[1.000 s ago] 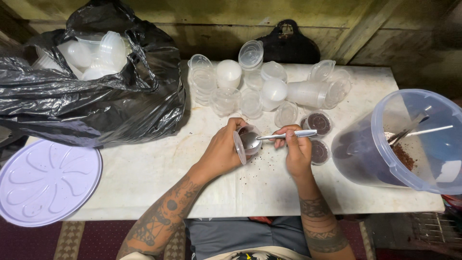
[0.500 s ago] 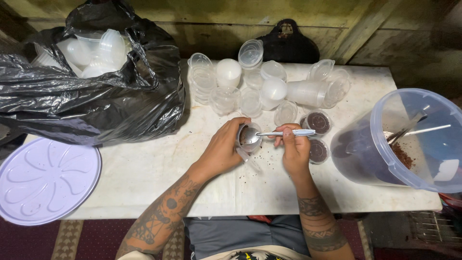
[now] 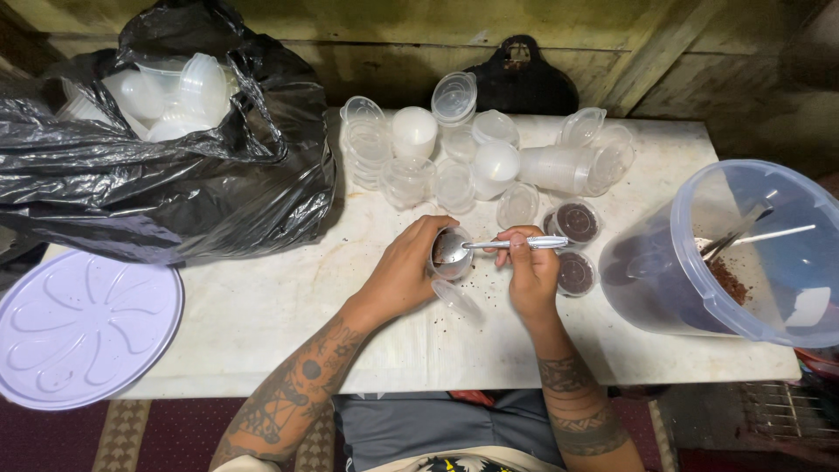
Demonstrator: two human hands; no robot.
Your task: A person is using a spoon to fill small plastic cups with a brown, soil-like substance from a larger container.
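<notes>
My left hand [image 3: 404, 269] grips a small clear plastic cup [image 3: 449, 255], tilted toward my right hand, its hinged lid hanging open below it. A metal spoon [image 3: 502, 246] is held by the handle in my right hand [image 3: 530, 271], with its bowl inside the cup's mouth. Dark brown crumbs lie in the cup and on the white table [image 3: 262, 306] beneath. Two filled small cups [image 3: 577, 222] stand just right of my hands.
A big clear tub [image 3: 743, 253] with dark brown filling and utensils stands at the right edge. Several empty clear cups [image 3: 454, 157] crowd the back of the table. A black bag [image 3: 166, 166] of cups fills the left. A lilac round lid [image 3: 79, 328] lies lower left.
The spoon's bowl has stayed at the cup's mouth and tipped slightly. Both hands have shifted a little, still close together over the same spot.
</notes>
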